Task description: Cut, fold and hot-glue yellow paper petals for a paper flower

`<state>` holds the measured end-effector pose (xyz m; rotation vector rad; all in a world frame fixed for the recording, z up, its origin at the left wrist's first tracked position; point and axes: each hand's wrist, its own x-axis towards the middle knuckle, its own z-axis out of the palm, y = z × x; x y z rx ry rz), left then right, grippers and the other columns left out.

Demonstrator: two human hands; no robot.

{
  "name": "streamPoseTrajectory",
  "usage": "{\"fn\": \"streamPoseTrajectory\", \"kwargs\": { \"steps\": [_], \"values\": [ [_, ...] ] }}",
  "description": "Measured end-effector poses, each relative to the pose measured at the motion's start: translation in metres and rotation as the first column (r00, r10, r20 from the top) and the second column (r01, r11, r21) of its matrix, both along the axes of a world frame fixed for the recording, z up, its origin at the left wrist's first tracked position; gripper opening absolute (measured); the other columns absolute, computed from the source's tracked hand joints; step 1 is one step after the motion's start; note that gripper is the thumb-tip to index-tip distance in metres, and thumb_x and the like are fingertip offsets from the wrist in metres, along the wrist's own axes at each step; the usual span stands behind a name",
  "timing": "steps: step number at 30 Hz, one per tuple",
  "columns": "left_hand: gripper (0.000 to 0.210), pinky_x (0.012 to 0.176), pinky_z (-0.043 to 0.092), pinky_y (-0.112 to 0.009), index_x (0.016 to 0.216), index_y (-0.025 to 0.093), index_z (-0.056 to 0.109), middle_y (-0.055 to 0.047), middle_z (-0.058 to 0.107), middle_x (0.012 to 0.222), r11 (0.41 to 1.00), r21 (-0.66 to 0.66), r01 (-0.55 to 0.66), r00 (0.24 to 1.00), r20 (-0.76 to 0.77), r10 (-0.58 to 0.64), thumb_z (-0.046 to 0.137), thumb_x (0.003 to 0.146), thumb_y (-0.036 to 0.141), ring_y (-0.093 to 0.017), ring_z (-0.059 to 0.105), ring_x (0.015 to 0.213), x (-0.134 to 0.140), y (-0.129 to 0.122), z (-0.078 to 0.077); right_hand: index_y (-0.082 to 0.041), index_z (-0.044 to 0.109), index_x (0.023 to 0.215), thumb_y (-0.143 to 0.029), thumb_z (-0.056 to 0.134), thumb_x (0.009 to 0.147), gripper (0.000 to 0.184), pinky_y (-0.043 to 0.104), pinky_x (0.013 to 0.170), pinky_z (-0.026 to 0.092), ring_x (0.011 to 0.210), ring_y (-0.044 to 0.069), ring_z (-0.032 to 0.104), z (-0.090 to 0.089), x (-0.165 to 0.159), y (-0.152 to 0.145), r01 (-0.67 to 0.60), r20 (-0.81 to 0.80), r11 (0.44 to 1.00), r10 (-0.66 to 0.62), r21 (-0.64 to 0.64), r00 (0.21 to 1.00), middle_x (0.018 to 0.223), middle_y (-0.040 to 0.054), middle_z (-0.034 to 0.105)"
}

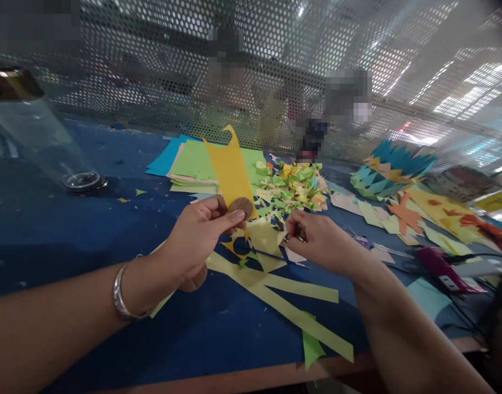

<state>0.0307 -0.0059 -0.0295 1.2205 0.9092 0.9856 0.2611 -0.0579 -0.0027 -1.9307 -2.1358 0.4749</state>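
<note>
My left hand [205, 230] pinches a yellow paper strip [230, 172] together with a round wooden disc [241, 207], which lies flat against the strip's lower end. Curved cuts mark the strip's top edge. To the right, my right hand [316, 238] is closed around scissors [287, 234], mostly hidden by the fingers. Below the hands are a yellow scrap with a round cut-out [235, 249], a blue pencil-like stick [278, 256] and long pale-green paper strips [292, 312]. A second round wooden piece [193, 279] sits partly hidden under my left wrist.
A clear bottle [50, 131] stands at the left. Stacked coloured paper [193, 161] lies behind my left hand, beside a heap of small paper cut-outs [296, 186]. A zigzag paper crown [388, 169], paper scraps and a purple device with cables [448, 268] occupy the right.
</note>
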Motion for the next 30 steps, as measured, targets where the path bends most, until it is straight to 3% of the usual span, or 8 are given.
{"fn": "streamPoseTrajectory", "kwargs": {
  "steps": [4, 10, 16, 23, 30],
  "values": [
    [0.020, 0.069, 0.050, -0.024, 0.093, 0.022, 0.075, -0.005, 0.075, 0.087, 1.000, 0.002, 0.002, 1.000, -0.009, -0.002, 0.077, 0.078, 0.035, -0.015, 0.066, 0.077, 0.000, 0.000, 0.000, -0.022, 0.054, 0.098, -0.025, 0.057, 0.085, 0.014, 0.028, 0.050, 0.037, 0.052, 0.014, 0.055, -0.002, 0.003, 0.003, 0.067, -0.166, 0.998, -0.064, 0.012, 0.984, 0.063, -0.0041, 0.059],
    [0.020, 0.080, 0.050, -0.025, 0.097, 0.021, 0.074, -0.005, 0.075, 0.101, 0.993, -0.034, 0.115, 0.991, 0.071, -0.112, 0.076, 0.079, 0.031, -0.017, 0.067, 0.091, 0.002, -0.007, 0.003, -0.020, 0.056, 0.123, -0.031, 0.056, 0.092, 0.033, 0.028, 0.056, 0.042, 0.061, 0.014, 0.056, -0.005, 0.004, 0.006, 0.186, -0.441, 0.946, -0.053, 0.264, 0.896, 0.075, -0.0008, 0.061],
    [0.019, 0.084, 0.049, -0.027, 0.098, 0.023, 0.074, -0.004, 0.074, 0.102, 0.982, -0.018, 0.185, 0.979, 0.094, -0.183, 0.075, 0.080, 0.031, -0.019, 0.065, 0.096, 0.006, -0.013, 0.009, -0.020, 0.062, 0.111, -0.032, 0.060, 0.091, 0.024, 0.027, 0.055, 0.042, 0.060, 0.013, 0.054, -0.011, -0.030, -0.003, 0.137, -0.525, 0.965, 0.001, 0.224, 0.851, 0.075, -0.0002, 0.060],
    [0.015, 0.092, 0.048, -0.027, 0.093, 0.021, 0.073, -0.003, 0.073, 0.101, 0.987, -0.039, 0.158, 0.973, 0.176, -0.149, 0.075, 0.080, 0.028, -0.016, 0.066, 0.097, 0.007, -0.011, 0.008, -0.020, 0.060, 0.092, -0.026, 0.055, 0.093, 0.007, 0.026, 0.061, 0.042, 0.067, 0.013, 0.053, -0.017, -0.044, -0.004, 0.087, -0.552, 0.965, 0.068, 0.249, 0.831, 0.078, -0.0001, 0.059],
    [0.016, 0.095, 0.050, -0.027, 0.097, 0.022, 0.073, -0.003, 0.075, 0.106, 0.992, -0.032, 0.126, 0.975, 0.191, -0.118, 0.075, 0.081, 0.026, -0.016, 0.067, 0.102, 0.008, -0.011, 0.008, -0.019, 0.060, 0.084, -0.036, 0.049, 0.100, 0.026, 0.028, 0.067, 0.045, 0.072, 0.014, 0.057, -0.018, -0.048, -0.006, 0.108, -0.629, 0.969, 0.059, 0.223, 0.775, 0.077, 0.0009, 0.062]
  ]
}}
